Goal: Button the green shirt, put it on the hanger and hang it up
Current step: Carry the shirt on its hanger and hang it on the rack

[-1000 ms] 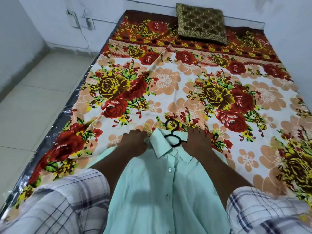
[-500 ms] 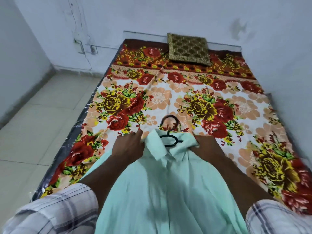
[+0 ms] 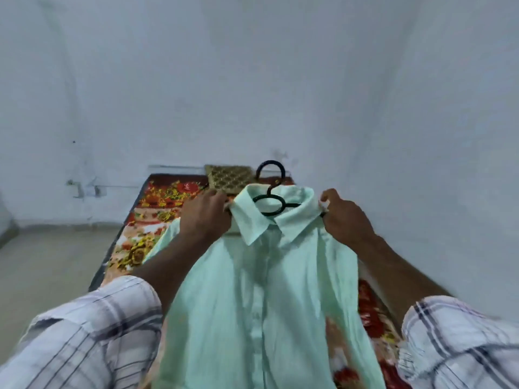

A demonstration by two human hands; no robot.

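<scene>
Wall (image 3: 252, 80), pale, fills upper frame. Bed (image 3: 157, 214) with floral sheet, lower centre, partly hidden. Green shirt (image 3: 261, 304), buttoned, held up centre frame on black hanger (image 3: 271, 189), hook above collar. Left hand (image 3: 206, 217), grip clamped on left shoulder; right hand (image 3: 346, 217), grip clamped on right shoulder. Patterned cushion (image 3: 227, 178) at bed's far end.

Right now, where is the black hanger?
In the head view the black hanger sits at centre, inside the collar of the green shirt, between the left hand and the right hand; its hook rises above the collar.
</scene>
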